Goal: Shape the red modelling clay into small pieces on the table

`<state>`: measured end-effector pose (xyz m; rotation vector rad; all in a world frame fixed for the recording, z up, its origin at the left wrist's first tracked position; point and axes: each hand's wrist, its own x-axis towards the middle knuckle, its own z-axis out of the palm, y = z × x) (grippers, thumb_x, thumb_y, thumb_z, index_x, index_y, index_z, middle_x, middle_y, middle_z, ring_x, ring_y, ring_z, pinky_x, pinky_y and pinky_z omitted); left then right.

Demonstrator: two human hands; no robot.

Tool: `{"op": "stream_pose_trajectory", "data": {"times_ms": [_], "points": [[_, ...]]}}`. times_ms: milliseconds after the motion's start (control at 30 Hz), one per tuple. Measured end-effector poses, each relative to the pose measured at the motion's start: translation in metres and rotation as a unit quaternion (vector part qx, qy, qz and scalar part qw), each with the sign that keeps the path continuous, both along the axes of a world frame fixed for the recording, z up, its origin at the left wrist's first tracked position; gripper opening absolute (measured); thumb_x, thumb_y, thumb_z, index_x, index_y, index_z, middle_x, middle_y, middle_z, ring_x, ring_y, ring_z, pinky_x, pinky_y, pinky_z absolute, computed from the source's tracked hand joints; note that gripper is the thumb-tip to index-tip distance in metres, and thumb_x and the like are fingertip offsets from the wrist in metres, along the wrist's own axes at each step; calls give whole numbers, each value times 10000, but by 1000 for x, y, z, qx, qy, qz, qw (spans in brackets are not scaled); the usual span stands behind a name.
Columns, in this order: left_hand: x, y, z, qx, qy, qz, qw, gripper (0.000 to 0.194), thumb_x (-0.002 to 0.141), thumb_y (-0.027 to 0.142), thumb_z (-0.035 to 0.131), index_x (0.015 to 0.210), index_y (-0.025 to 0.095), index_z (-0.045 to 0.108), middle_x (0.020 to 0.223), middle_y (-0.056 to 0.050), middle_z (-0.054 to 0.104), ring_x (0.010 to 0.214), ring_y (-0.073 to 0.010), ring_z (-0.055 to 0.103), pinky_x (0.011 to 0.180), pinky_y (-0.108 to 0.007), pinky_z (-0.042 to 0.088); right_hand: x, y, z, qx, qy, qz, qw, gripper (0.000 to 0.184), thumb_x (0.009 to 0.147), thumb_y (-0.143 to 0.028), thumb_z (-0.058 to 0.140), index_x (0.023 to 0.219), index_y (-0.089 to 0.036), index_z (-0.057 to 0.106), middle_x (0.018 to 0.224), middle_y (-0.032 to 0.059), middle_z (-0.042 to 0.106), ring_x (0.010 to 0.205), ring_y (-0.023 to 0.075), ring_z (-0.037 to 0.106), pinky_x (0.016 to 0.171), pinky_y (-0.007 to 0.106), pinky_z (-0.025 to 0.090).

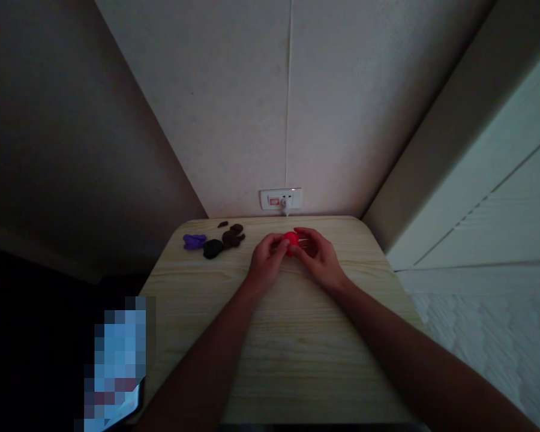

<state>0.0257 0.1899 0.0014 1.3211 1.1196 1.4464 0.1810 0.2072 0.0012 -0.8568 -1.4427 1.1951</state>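
A bright red lump of modelling clay [291,241] is between my two hands, over the far half of the wooden table [292,342]. My left hand [269,257] grips its left side, thumb in front and fingers curled behind. From the right, my right hand [318,255] closes on it with the thumb against its near face and the fingers bent around the far side. To the left of my hands lie a purple lump [194,241], a black lump [213,248] and dark brown pieces [232,238], like clay too.
Behind the table's far edge, a wall socket [281,199] holds a plug, with a white cable [288,108] running up the wall. A pixelated lit screen [121,354] is at the lower left. A pale quilted surface [486,336] lies to the right.
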Motion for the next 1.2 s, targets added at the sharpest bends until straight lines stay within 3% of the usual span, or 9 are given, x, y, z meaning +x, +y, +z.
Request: {"op": "stream_pose_trajectory", "data": {"times_ms": [200, 333, 533, 667, 767, 1000, 1200], "points": [[0, 1, -3, 8, -10, 9, 1000, 269, 863, 384, 709, 1022, 175, 653, 1006, -82, 707, 931, -196, 671, 843, -312, 521, -2, 0, 2, -13, 23, 9, 1000, 591, 727, -440, 856, 1230, -256, 606, 1107, 58, 679, 812, 168, 706, 728, 310, 602], [2, 1, 1, -8, -56, 14, 998, 379, 813, 363, 760, 1107, 192, 592, 1040, -83, 689, 919, -198, 691, 806, -315, 552, -2, -1, 2, -14, 30, 18, 999, 594, 729, -432, 857, 1239, -262, 605, 1121, 55, 664, 815, 162, 707, 743, 310, 603], [1, 1, 4, -13, -59, 11, 998, 378, 809, 346, 760, 1112, 192, 594, 1043, -79, 686, 903, -185, 692, 793, -300, 551, 0, 3, 2, -47, 20, 12, 999, 712, 671, -426, 891, 1298, -245, 607, 1120, 67, 694, 794, 167, 705, 745, 332, 607], [0, 0, 4, -13, -76, -2, 997, 399, 789, 328, 779, 1114, 193, 593, 1036, -69, 686, 895, -173, 692, 787, -284, 550, 1, 5, 3, -67, 12, 31, 997, 565, 654, -439, 896, 1124, -197, 697, 967, 59, 748, 828, 198, 704, 778, 348, 596], [1, 0, 4, -22, -85, -2, 996, 414, 770, 322, 798, 1112, 190, 606, 1051, -68, 690, 914, -175, 693, 801, -286, 553, 1, 5, 4, -48, 29, 32, 998, 453, 670, -435, 889, 1017, -207, 709, 995, 52, 751, 846, 192, 698, 785, 332, 588], [0, 3, -1, -86, -142, -26, 986, 387, 791, 416, 765, 1070, 160, 687, 1076, -106, 725, 950, -222, 698, 812, -348, 572, 1, 5, 2, -28, 36, 28, 999, 398, 703, -443, 861, 994, -225, 700, 1010, 47, 746, 855, 198, 705, 803, 339, 584], [0, 4, 0, -76, -122, -47, 989, 408, 790, 428, 779, 1105, 175, 722, 1072, -95, 753, 941, -214, 707, 838, -345, 562, 1, 4, 2, -18, 32, 48, 998, 350, 727, -436, 837, 979, -233, 704, 1027, 42, 737, 810, 184, 700, 775, 337, 586]]}}
